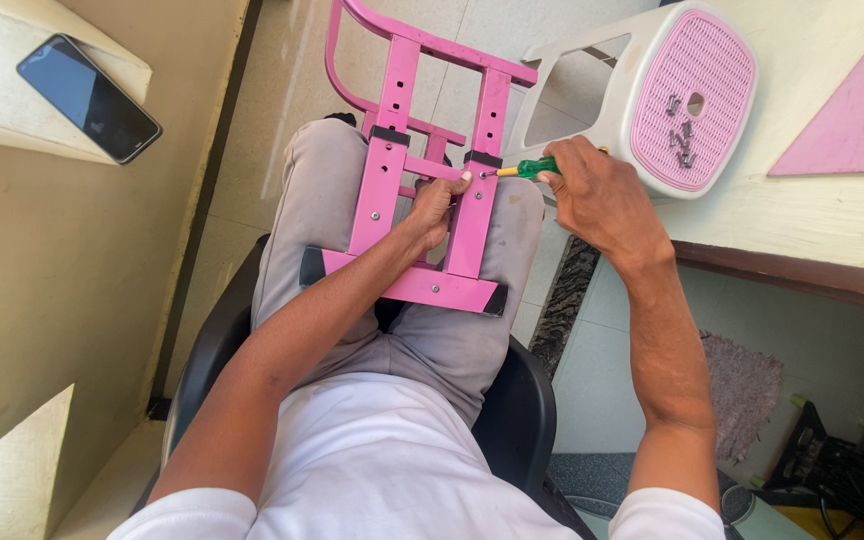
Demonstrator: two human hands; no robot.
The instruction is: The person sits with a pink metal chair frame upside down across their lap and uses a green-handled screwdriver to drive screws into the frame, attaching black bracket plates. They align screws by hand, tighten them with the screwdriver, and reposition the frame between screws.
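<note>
Seat: the person sits on a black chair [527, 400], in a white shirt and grey trousers, and looks down on the lap.
Frame: a pink metal frame [389, 175] lies across both thighs, with its flat cross bar nearest to the body and its curved bar pointing away over the floor.
Left hand: the left hand [435, 208] lies between the two upright bars of the frame. The fingers are curled closed around the small cross piece, and the thumb presses near the screw hole on the right bar.
Right hand: the right hand [600, 190] is closed in a fist around the green handle of a screwdriver [522, 169]. The forearm comes from the right side, with the wrist bent inward.
Screwdriver tip: it points to the left and touches a screw on the right upright bar, just beside the left thumb.
Progress: some screws already sit in the left bar and in the near cross bar; the screw at the tip is the one in hand. I judge that the work is partly done.
Left to do: several loose screws [680, 135] lie on the pink top of a white stool [592, 95] that is tipped on its side beyond the right hand.
Far left: a dark phone [89, 98] lies on a ledge, well apart.
</note>
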